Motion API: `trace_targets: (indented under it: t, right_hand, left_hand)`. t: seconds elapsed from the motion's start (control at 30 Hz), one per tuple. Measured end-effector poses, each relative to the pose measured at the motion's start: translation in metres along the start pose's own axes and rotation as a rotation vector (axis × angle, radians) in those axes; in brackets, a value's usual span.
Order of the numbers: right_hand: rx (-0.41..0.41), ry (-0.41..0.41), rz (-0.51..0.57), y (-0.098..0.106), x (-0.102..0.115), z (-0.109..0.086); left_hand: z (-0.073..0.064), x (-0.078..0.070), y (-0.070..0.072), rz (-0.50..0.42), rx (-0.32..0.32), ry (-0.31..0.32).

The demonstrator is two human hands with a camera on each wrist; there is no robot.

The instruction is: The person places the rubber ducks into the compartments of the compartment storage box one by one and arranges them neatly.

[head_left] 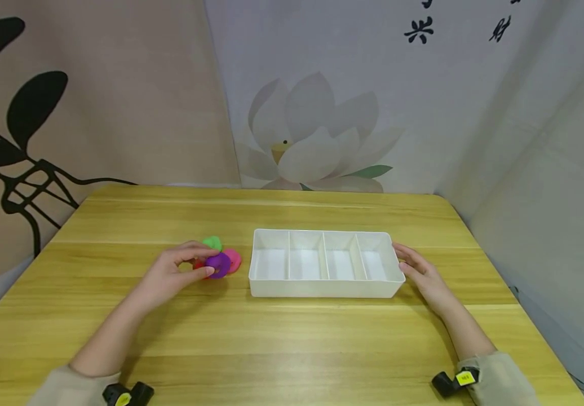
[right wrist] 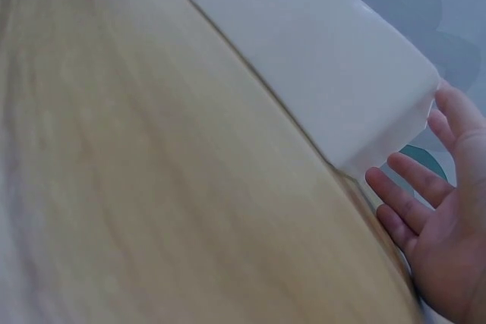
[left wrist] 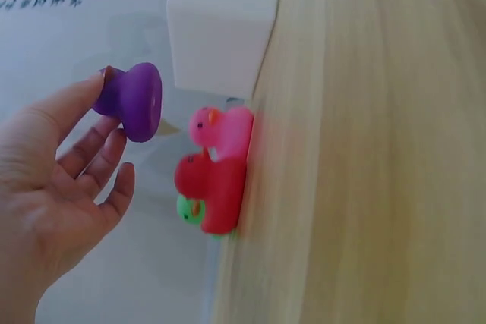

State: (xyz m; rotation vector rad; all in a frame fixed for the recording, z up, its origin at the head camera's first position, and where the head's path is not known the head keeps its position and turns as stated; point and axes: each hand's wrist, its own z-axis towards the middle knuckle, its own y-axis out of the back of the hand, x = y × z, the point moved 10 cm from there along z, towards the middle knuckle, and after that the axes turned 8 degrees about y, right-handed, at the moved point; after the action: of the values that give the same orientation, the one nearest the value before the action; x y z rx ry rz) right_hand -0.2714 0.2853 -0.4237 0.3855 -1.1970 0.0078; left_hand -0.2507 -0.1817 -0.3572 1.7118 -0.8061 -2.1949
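My left hand (head_left: 170, 273) pinches a purple rubber duck (left wrist: 130, 104) between thumb and fingers, lifted off the table. Close by that hand stand three more rubber ducks: a pink duck (left wrist: 228, 133), a red duck (left wrist: 216, 187) and a green duck (head_left: 213, 242). In the head view the red one is mostly hidden behind the left hand and the purple duck. A white box (head_left: 324, 289) with several compartments lies to the right of the ducks. At its right end my right hand (head_left: 426, 280) touches the box with fingers extended.
Everything stands on a wooden table (head_left: 292, 338). Behind it hangs a pale cloth backdrop (head_left: 322, 45) with a printed lotus and dark characters. Thin upright dividers (head_left: 325, 256) split the white box from left to right.
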Motion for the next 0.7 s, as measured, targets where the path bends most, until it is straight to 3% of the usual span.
trace_targets:
  t: [0.3,0.7]
  right_hand:
    - [-0.007,0.002,0.01,0.001,0.0,0.0]
    - [0.004,-0.005,0.003,0.0,0.001,0.0]
  left_hand:
    - [0.013,-0.019,-0.022,-0.109,0.062,-0.023]
    - [0.029,-0.058,-0.059,-0.115,0.135,-0.065]
